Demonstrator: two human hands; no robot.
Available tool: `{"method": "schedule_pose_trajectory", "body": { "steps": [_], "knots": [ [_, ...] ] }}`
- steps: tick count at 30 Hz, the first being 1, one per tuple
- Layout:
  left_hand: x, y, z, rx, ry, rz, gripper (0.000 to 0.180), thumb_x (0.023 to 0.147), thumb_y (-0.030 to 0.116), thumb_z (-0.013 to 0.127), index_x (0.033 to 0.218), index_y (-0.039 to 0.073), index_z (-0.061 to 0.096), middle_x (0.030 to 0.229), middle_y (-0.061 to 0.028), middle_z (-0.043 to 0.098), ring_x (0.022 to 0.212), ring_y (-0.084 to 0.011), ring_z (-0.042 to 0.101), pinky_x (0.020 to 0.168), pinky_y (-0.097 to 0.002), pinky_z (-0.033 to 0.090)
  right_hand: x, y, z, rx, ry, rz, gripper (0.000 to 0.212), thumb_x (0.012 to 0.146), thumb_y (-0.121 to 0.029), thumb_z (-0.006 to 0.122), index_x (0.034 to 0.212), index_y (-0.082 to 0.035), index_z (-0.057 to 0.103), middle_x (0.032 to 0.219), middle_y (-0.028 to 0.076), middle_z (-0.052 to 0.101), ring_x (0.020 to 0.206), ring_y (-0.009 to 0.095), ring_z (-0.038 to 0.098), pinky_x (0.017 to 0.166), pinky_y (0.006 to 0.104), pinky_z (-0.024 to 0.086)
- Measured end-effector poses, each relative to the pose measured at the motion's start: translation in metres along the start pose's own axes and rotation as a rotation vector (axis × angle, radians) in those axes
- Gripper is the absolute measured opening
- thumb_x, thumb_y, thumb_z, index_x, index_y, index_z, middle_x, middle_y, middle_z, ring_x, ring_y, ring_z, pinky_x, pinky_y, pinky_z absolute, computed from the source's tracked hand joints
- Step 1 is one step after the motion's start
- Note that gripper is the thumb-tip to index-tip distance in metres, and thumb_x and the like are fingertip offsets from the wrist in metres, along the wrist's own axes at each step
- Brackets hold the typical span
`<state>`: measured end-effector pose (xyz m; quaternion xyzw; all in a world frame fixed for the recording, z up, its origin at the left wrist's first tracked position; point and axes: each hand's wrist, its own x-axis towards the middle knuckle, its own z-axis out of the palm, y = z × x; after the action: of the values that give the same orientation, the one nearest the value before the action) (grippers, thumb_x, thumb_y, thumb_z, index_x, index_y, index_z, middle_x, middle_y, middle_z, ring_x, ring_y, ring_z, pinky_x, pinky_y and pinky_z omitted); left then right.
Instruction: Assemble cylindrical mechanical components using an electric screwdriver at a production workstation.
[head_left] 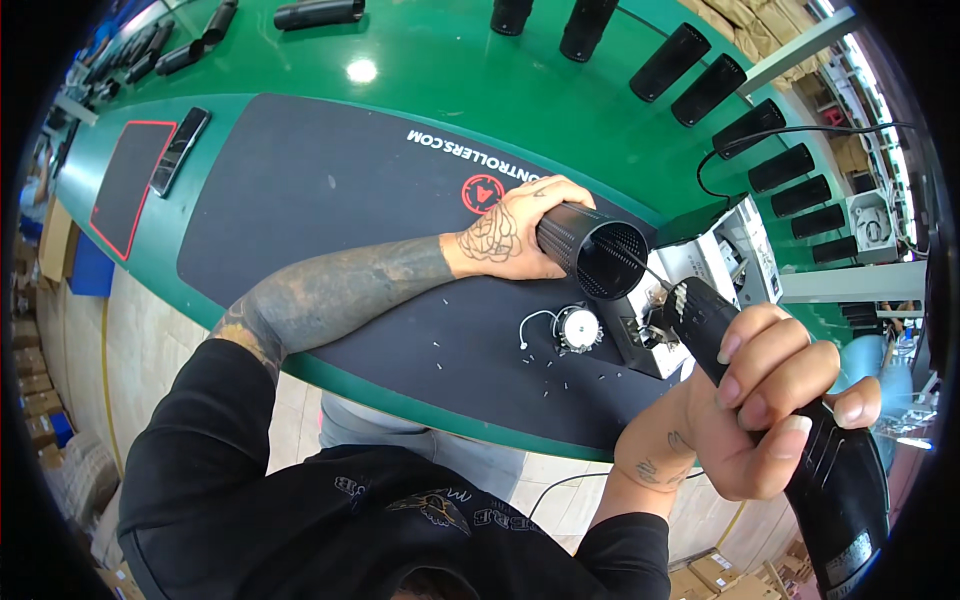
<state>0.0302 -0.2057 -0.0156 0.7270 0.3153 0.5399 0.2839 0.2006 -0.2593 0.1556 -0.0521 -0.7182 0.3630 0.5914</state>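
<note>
My left hand (512, 232) is wrapped round a black perforated cylinder (568, 240), which lies tilted above the dark mat with its open end toward my right hand. My right hand (765, 405) grips a black electric screwdriver (842, 485). Its long thin bit points into the cylinder's open mouth; where the tip ends inside is hidden. On the mat below the cylinder sits a small round white-and-metal part (579, 328) with a short white cable. Behind the screwdriver's nose stands a metal screw feeder (655, 345), partly covered by it.
Loose small screws (548, 391) are scattered on the dark mat (330, 200). Several black cylinders (670, 62) stand along the green table's (430, 60) far and right sides. A phone (180, 152) lies at the left beside a red-edged pad (132, 190). A black cable (790, 130) crosses at the right.
</note>
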Motion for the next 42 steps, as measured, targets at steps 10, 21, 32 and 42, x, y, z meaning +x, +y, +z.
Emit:
{"method": "schedule_pose_trajectory", "body": {
  "steps": [10,21,32,42],
  "knots": [
    [-0.001,0.001,-0.005,0.056,-0.046,0.011,0.056,0.058,0.009,0.079,0.106,0.006,0.051,0.102,-0.0104,0.056,0.094,-0.0238,0.058,0.083,-0.0325,0.047,0.000,0.002,0.005,0.010,0.005,-0.072,0.027,0.079,-0.011,0.048,0.103,-0.013,0.036,0.060,0.000,0.041,0.050,0.012,0.045,0.057,0.0321,0.039],
    [-0.001,0.002,-0.001,0.129,-0.031,0.116,0.055,0.057,0.008,0.077,0.105,0.008,0.051,0.101,-0.0082,0.058,0.094,-0.0268,0.057,0.084,-0.0370,0.044,-0.001,0.010,-0.001,0.042,-0.092,-0.033,0.025,0.081,-0.010,0.050,0.099,-0.014,0.034,0.063,0.001,0.042,0.052,0.014,0.045,0.057,0.0330,0.038],
    [-0.001,-0.001,-0.003,0.088,0.096,-0.081,0.060,0.059,0.007,0.071,0.112,0.006,0.044,0.105,-0.0128,0.049,0.101,-0.0303,0.049,0.086,-0.0375,0.042,0.002,-0.066,-0.036,0.073,0.401,-0.365,0.016,0.071,-0.015,0.057,0.079,-0.010,0.043,0.054,-0.008,0.046,0.049,0.004,0.047,0.058,0.0227,0.039],
    [0.002,-0.005,-0.004,0.108,0.057,0.020,0.063,0.055,0.009,0.079,0.109,0.006,0.048,0.106,-0.0119,0.050,0.099,-0.0267,0.053,0.085,-0.0350,0.044,0.012,-0.045,-0.032,-0.173,0.131,0.279,0.024,0.083,-0.010,0.049,0.101,-0.009,0.033,0.062,-0.001,0.040,0.049,0.008,0.040,0.056,0.0291,0.036]
  ]
}}
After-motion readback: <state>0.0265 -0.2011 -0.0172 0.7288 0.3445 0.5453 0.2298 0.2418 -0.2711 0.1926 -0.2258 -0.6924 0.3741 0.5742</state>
